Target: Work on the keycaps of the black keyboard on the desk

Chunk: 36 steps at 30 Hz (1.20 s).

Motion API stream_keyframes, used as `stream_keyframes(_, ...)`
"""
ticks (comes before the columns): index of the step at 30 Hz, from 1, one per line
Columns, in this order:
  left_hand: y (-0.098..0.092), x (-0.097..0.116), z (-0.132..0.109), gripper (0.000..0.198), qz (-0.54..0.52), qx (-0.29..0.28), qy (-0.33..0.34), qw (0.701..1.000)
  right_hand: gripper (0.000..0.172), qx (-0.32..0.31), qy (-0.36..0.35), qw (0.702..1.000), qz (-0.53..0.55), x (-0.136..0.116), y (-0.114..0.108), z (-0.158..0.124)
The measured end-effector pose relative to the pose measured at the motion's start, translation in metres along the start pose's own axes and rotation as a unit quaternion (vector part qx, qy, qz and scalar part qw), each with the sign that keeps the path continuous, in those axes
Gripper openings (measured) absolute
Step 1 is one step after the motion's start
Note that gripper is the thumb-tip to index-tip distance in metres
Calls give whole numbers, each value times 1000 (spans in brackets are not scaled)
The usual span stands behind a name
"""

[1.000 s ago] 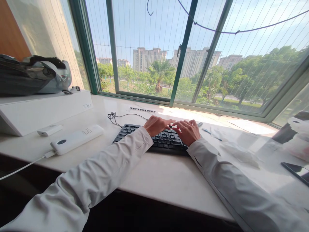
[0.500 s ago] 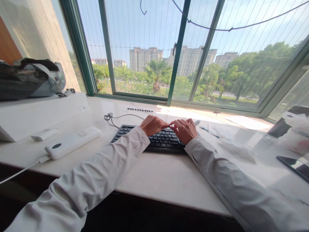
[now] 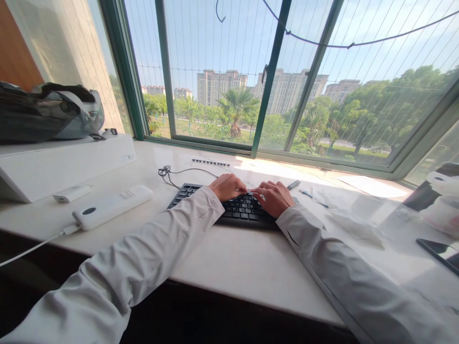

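A black keyboard (image 3: pixel 201 198) lies on the pale stone sill (image 3: pixel 244 258) in front of me. Both of my hands rest over its right half, in white sleeves. My left hand (image 3: pixel 226 186) is curled, knuckles up, with its fingertips bent down onto the keys. My right hand (image 3: pixel 274 197) is curled too, and its fingertips meet those of the left over the keys. A small pale speck shows between the fingertips; I cannot make out what it is. The keyboard's cable (image 3: pixel 168 173) coils off its far left corner.
A white power bank (image 3: pixel 113 206) with a cable and a small white device (image 3: pixel 71 193) lie at left, before a white box (image 3: pixel 64 162) bearing a helmet (image 3: pixel 50 112). A row of small dark pieces (image 3: pixel 211 162) lies by the window. A pen (image 3: pixel 313 198), papers and a phone (image 3: pixel 437 248) lie at right.
Both hands have stayed on the keyboard, fingertips shifting slightly toward each other. The camera swayed a little left and back.
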<state>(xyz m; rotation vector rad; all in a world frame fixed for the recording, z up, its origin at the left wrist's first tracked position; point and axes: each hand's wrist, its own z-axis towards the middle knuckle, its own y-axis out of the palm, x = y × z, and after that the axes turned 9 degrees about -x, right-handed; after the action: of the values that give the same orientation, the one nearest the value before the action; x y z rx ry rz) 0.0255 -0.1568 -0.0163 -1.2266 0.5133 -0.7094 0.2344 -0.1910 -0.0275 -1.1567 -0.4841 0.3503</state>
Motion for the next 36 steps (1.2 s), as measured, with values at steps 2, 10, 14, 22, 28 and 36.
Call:
stream_keyframes(2,1,-1,0,23,-2,-1,-4,1000,29,-8,0,1000,-4,0,0,0)
stream_keyframes(10,0,-3,-1,23,2,-10,-19,1000,30,-21,-5,1000,-7,-1,0,0)
stream_keyframes(14,-3,-1,-2,23,9,-18,-20,1000,29,-25,-6,1000,-12,-1,-1,-1)
stream_keyframes(22,-7,1,-3,25,30,-29,-18,999,30,-29,-6,1000,-9,-1,0,0)
stream_keyframes(28,-4,-1,-3,24,22,-17,-20,999,30,-24,-11,1000,-6,0,0,-1)
stream_keyframes(36,-3,-2,-2,23,12,-8,-13,1000,32,-28,-9,1000,-4,0,0,0)
